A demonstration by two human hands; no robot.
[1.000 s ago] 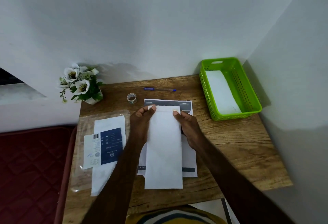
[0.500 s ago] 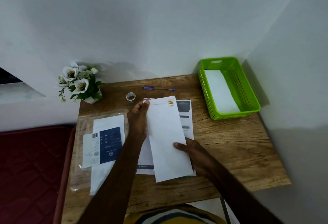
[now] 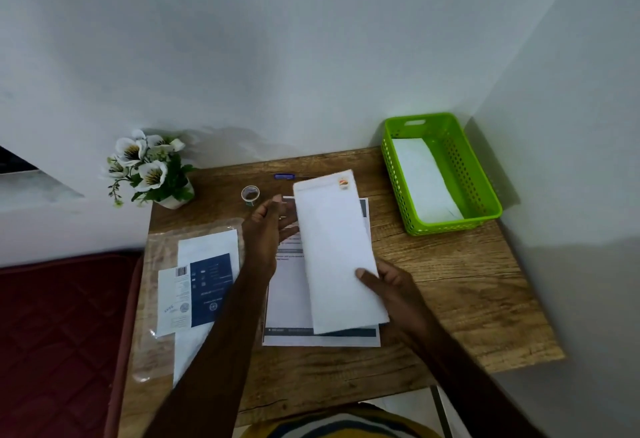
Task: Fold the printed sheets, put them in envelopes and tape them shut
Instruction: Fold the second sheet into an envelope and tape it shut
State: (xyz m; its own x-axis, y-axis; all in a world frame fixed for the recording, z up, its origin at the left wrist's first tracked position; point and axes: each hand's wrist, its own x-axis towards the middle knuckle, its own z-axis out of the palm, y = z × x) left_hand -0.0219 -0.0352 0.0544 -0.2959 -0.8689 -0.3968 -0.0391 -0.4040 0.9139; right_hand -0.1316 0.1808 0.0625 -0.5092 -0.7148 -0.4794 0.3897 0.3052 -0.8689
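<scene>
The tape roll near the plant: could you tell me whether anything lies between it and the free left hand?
Nothing visible does: the left hand hovers open just short of the tape roll, with only bare table between them.

left hand (image 3: 268,229) let go of envelope (image 3: 337,250), now open just beside it. right hand (image 3: 388,290) slid from top corner to lower edge, holds it alone, envelope tilted basket-ward.

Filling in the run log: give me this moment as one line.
right hand: holds envelope by lower edge | left hand: open beside it | printed sheets: flat on table | tape roll: untouched
</scene>
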